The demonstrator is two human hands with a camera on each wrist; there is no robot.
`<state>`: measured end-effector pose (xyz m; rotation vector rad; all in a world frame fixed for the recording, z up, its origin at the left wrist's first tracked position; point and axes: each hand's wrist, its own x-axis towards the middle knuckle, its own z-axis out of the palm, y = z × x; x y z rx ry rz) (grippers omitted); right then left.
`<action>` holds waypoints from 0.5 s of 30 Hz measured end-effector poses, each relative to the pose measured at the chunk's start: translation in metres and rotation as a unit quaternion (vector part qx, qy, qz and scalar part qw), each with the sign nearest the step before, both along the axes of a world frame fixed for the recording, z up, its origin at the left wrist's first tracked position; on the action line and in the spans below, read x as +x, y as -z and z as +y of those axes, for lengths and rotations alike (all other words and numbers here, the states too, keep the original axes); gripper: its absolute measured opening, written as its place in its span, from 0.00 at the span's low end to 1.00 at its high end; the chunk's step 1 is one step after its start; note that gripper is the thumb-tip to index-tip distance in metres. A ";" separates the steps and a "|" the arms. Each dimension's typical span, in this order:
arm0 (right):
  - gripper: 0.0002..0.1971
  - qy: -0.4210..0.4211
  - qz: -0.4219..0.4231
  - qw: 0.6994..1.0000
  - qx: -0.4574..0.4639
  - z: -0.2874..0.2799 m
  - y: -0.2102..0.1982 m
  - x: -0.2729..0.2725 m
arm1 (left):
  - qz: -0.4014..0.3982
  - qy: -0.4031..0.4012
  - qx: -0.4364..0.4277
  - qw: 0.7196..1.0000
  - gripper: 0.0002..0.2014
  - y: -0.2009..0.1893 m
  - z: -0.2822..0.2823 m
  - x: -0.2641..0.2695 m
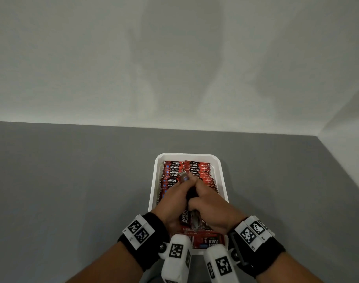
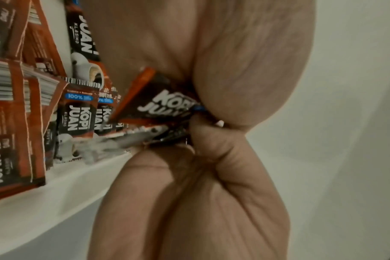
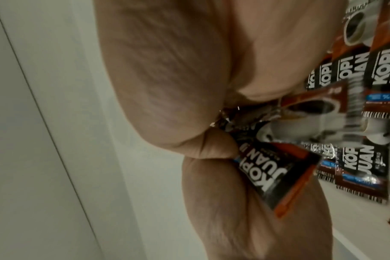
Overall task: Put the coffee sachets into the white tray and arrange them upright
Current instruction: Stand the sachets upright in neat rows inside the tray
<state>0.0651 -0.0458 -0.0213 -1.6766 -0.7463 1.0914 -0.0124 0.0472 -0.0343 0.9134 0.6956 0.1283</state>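
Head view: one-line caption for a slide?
Both hands grip sachets over the white tray of rowed sachets.

Head view dim, flat, greyish; we see soft paired shadows on wall (image 1: 174, 68) above grey table (image 1: 72, 190), so light seems to come from behind us. Wide-angle bend at frame edges (right wall corner slants). Both wrist views dim too; sachets (image 2: 74, 112) smeared by motion blur, print readable only in parts. Small specular glints on foil (image 3: 229, 116).
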 end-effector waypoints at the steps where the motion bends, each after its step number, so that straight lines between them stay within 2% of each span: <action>1: 0.35 -0.001 -0.009 1.000 -0.002 0.000 -0.002 -0.001 | 0.003 -0.002 0.010 1.000 0.19 -0.002 0.002 0.000; 4: 0.40 -0.037 -0.085 0.996 -0.014 -0.001 -0.008 -0.004 | 0.033 -0.039 0.037 0.998 0.15 0.001 0.005 -0.001; 8: 0.44 -0.047 -0.190 0.981 0.008 -0.002 -0.014 -0.003 | 0.004 -0.074 -0.013 0.997 0.13 -0.010 0.007 0.001; 10: 0.46 -0.039 -0.211 0.976 0.027 -0.007 -0.018 0.003 | -0.009 -0.082 -0.045 0.996 0.12 -0.016 0.010 0.001; 12: 0.52 -0.081 -0.226 0.970 0.032 -0.014 -0.021 0.014 | -0.015 -0.076 -0.088 0.993 0.09 -0.020 0.013 0.001; 15: 0.66 -0.182 -0.324 0.928 -0.003 -0.018 -0.023 0.025 | -0.007 -0.070 -0.113 0.991 0.08 -0.018 0.014 0.000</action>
